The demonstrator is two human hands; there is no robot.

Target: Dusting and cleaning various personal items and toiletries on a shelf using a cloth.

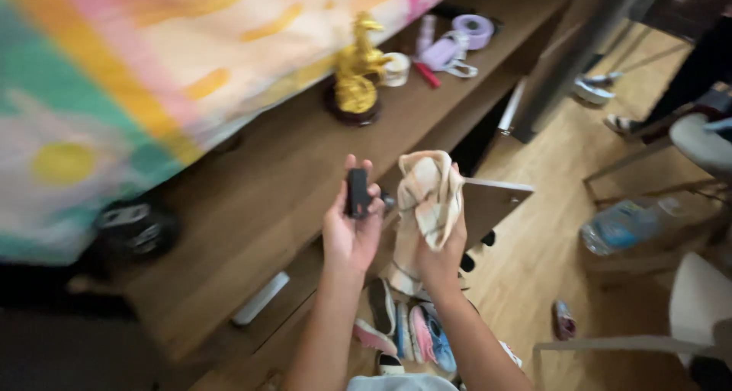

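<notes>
My left hand (349,235) holds a small black rectangular object (357,193) upright between thumb and fingers, above the front edge of a wooden cabinet top (252,208). My right hand (442,254) grips a crumpled beige checked cloth (427,197) right beside it. The cloth's lower end hangs down past my wrist. The two hands are close together, almost touching.
A gold figurine (357,75) on a dark base stands further back on the cabinet, with tape rolls (474,30) and small items behind it. A colourful cloth (152,71) covers the left. Shoes (412,334) lie on the wooden floor below; a plastic bottle (625,223) lies at right.
</notes>
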